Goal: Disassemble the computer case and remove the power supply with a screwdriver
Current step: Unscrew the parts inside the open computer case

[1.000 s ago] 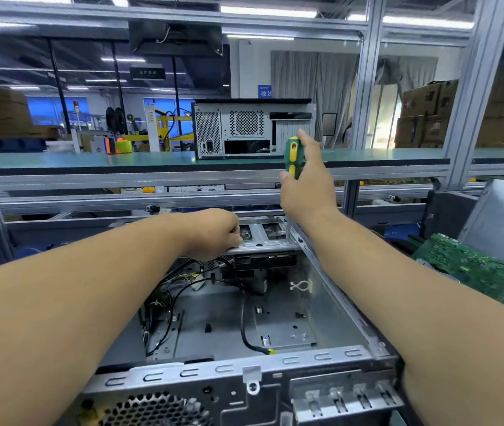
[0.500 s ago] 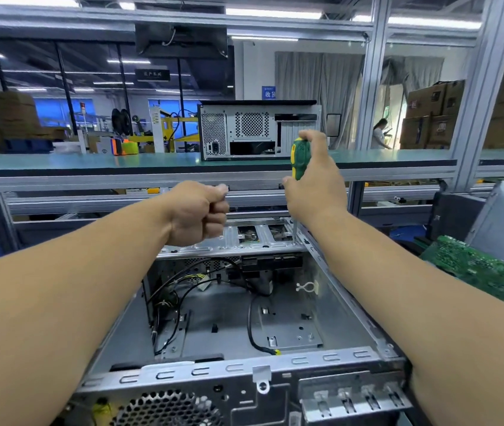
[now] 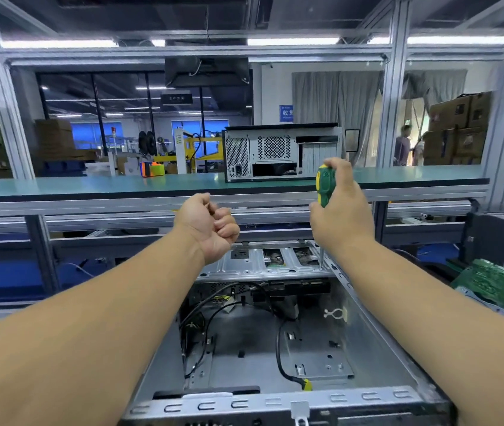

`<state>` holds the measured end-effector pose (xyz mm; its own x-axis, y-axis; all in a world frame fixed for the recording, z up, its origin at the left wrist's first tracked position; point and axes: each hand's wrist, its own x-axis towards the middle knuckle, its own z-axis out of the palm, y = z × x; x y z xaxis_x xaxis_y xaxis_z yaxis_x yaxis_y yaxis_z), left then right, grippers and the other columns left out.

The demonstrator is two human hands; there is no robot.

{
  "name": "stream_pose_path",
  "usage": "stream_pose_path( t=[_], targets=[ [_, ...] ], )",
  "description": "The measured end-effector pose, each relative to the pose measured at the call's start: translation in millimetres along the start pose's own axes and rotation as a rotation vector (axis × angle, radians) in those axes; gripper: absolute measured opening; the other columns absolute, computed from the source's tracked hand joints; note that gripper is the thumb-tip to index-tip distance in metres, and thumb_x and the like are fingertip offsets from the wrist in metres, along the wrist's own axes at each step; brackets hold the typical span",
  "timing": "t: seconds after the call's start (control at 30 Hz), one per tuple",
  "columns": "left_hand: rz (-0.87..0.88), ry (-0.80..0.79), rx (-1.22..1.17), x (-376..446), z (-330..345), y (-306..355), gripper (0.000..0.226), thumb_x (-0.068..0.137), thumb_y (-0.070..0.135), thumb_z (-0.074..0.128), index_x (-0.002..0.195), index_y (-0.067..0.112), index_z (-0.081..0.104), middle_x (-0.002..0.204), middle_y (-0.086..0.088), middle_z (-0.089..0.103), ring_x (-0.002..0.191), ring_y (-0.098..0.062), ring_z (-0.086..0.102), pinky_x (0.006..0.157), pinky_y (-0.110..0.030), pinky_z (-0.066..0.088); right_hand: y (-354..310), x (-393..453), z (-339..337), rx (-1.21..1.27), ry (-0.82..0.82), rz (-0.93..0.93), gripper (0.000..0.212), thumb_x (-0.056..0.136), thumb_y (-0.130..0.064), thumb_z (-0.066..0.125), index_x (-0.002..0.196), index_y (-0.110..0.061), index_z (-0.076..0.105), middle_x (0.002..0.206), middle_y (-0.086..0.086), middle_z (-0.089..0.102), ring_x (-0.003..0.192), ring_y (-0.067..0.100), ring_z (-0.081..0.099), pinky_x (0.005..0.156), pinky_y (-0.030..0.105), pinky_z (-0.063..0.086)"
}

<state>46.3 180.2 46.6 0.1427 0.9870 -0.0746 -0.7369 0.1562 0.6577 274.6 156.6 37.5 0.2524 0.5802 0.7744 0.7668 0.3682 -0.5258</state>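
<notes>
Fingers [image 3: 341, 179] grasp the screwdriver [image 3: 324, 187] right of centre; left hand [image 3: 210, 227] curls, possibly holding a screw that could drop into the case [image 3: 377, 339].

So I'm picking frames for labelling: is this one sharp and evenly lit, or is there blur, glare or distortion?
Head view: wide-angle bending bows the frame posts and shelf; ceiling lights blow out white; people behind are soft; left hand, right hand, screwdriver and case read clearly.

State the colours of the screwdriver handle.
Green and yellow, on the screwdriver handle; head view.
</notes>
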Motion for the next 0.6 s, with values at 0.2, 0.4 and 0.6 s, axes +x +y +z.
stream_pose_path(
  t=[0.2,0.4,0.6],
  targets=[
    [0.222,0.078,0.821,-1,1,-17,0.045,0.106,0.048,0.047,0.071,0.021,0.043,0.061,0.001,0.031,0.053,-0.017,0.019,0.048,-0.028,0.019,-1,0,-2,0.012,0.030,0.003,0.061,0.088,-0.009,0.065,0.131,-0.041,0.034,0.107,0.001,0.054,0.085,0.029,0.056,0.069,0.038,0.042],
    [0.522,-0.268,1.522,-9,12,-53,0.032,0.099,0.041,0.064,0.080,0.015,0.059,0.060,0.009,0.054,0.050,-0.007,0.045,0.053,-0.025,0.042,2,2,-4,-0.014,0.082,0.012,0.065,0.085,-0.014,0.074,0.128,-0.041,0.033,0.107,-0.001,0.053,0.082,0.025,0.057,0.067,0.037,0.042],
    [0.517,-0.319,1.596,-10,12,-62,0.026,0.095,0.045,0.070,0.086,0.021,0.070,0.087,-0.011,0.074,0.070,-0.017,0.061,0.067,-0.039,0.057,1,2,-11,-0.083,0.020,-0.124,0.066,0.084,-0.017,0.076,0.127,-0.035,0.029,0.103,-0.002,0.053,0.080,0.027,0.058,0.066,0.040,0.046]
  ],
)
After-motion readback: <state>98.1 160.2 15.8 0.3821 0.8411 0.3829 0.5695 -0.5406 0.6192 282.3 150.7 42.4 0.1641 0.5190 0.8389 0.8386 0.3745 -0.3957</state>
